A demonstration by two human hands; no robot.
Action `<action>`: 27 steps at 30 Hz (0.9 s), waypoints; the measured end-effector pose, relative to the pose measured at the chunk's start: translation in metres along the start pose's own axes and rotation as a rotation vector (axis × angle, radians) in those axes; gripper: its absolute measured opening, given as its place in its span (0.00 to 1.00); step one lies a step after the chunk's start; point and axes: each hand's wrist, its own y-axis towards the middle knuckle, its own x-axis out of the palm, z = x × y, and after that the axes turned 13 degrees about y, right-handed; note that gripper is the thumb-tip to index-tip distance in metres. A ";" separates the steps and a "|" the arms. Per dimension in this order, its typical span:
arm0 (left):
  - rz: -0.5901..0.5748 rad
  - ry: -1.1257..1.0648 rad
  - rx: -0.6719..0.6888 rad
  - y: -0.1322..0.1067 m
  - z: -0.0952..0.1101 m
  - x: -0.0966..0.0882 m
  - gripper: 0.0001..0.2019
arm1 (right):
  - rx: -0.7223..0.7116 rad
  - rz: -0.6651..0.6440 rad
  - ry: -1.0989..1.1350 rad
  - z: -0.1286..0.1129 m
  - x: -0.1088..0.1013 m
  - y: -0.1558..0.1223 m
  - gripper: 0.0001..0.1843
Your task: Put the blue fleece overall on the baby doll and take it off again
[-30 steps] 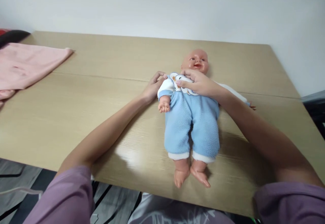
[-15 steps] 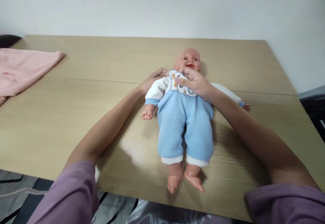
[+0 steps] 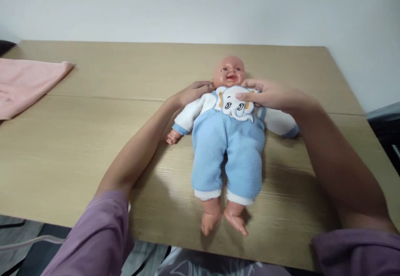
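Note:
A baby doll (image 3: 231, 65) lies on its back, head toward the wall, dressed in a blue and white fleece outfit (image 3: 226, 142). An elephant patch (image 3: 234, 96) covers the outfit's chest. At the collar and shoulder on the picture's left, my left hand (image 3: 197, 91) has its fingers closed on the fabric; the fingertips are partly hidden. My right hand (image 3: 270, 94), slightly blurred, grips the patch's upper right edge, thumb on its front and fingers near the neck. My right forearm hides the doll's hand on that side.
The doll lies on a wooden table (image 3: 109, 126) with a seam across it. Pink cloth (image 3: 28, 84) rests at the far left. A pale wall (image 3: 187, 9) stands behind the table, and a dark object (image 3: 386, 130) is beside its right edge.
My right hand has shifted right from the middle of the chest to the patch's right edge, uncovering the elephant's face. My left hand stays by the collar, and the doll's left-side arm lies farther outward.

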 end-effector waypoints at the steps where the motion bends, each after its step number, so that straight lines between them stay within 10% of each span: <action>1: 0.008 0.080 -0.001 -0.001 0.003 -0.003 0.20 | 0.024 0.004 -0.047 -0.001 -0.005 -0.003 0.27; 7: 0.117 0.497 0.093 -0.031 0.040 -0.030 0.19 | 0.093 -0.049 -0.230 0.003 -0.011 -0.004 0.36; 16: -0.511 0.517 0.059 -0.074 0.083 -0.062 0.19 | 0.093 -0.058 -0.209 0.005 -0.008 -0.003 0.40; 27: -0.589 0.506 0.142 -0.066 0.082 -0.064 0.16 | 0.097 -0.047 -0.189 0.008 -0.007 -0.006 0.39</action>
